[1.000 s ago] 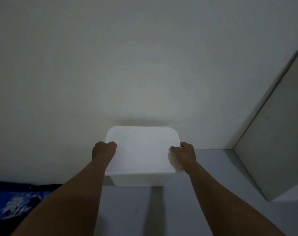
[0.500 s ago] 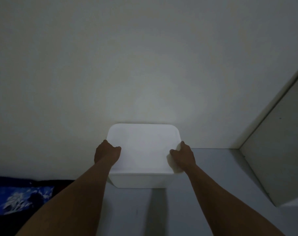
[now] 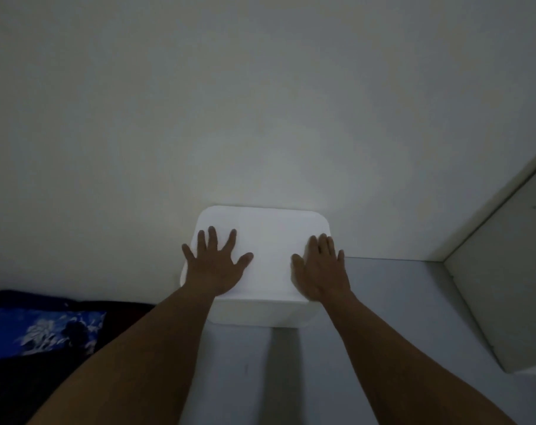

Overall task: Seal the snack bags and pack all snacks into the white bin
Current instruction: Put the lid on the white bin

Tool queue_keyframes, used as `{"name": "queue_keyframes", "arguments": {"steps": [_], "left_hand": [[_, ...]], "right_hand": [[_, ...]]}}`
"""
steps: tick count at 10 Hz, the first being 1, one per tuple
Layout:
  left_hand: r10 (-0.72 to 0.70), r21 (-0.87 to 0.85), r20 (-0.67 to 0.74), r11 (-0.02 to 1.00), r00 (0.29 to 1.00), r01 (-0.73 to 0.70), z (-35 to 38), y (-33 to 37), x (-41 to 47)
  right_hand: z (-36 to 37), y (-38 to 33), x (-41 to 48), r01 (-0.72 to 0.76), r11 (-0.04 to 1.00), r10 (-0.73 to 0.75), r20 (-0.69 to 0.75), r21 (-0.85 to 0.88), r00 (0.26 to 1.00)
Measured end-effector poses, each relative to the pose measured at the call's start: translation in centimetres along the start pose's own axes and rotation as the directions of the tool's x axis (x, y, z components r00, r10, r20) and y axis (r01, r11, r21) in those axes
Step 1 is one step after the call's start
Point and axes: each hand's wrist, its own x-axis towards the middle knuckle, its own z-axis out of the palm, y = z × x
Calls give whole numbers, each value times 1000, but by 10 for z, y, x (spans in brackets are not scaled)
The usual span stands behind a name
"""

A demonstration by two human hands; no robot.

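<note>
The white bin (image 3: 260,312) stands on the grey surface (image 3: 398,302), with its back edge close against the pale wall (image 3: 260,102). Its lid (image 3: 268,240) is on top, so no snack or bag can be seen, and I cannot tell what is inside. The left hand (image 3: 213,268) lies flat on the left part of the lid and the right hand (image 3: 320,271) on the right part. The grip of both is released: the fingers are straight and somewhat spread, and the palms press down without holding anything. The step in hand seems to be closing the lid, which I judge to be near the end of the task. To do it well, I think the pressure should be equal on both sides and then go toward each corner, because a lid like this can sit on one edge and stay lifted on another. The bin looks like smooth, matte white plastic, a box with rounded corners and walls that narrow a little toward the bottom. The lid is flat and plain. At the left a dark blue cloth (image 3: 46,329) with a pale pattern looks soft, and at the right a flat white panel (image 3: 506,271) stands at an angle.
</note>
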Motion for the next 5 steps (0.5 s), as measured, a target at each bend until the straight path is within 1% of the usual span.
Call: {"name": "queue_keyframes", "arguments": {"steps": [1,2,3,4,5], "left_hand": [[-36,30,35,999,999,35,0,4,5],[-37,45,41,998,998,35,1,3,8],[-28,84,18,996,999,26,10,1,6],[10,87,51,996,999,-14,-2,-2,10],[73,-55,-47,996,996,-76,-11,-2,-3]], "right_hand": [[-1,-5,5,3,1000,-3,22,-14,1000],[1,-6,7,-6,999,9,51,-43,999],[1,-4,6,-1,999,6,109,-47,994],[-9,-2,10,-6,1000,2,198,22,980],[-28,0,4,-25,991,0,182,134,983]]}}
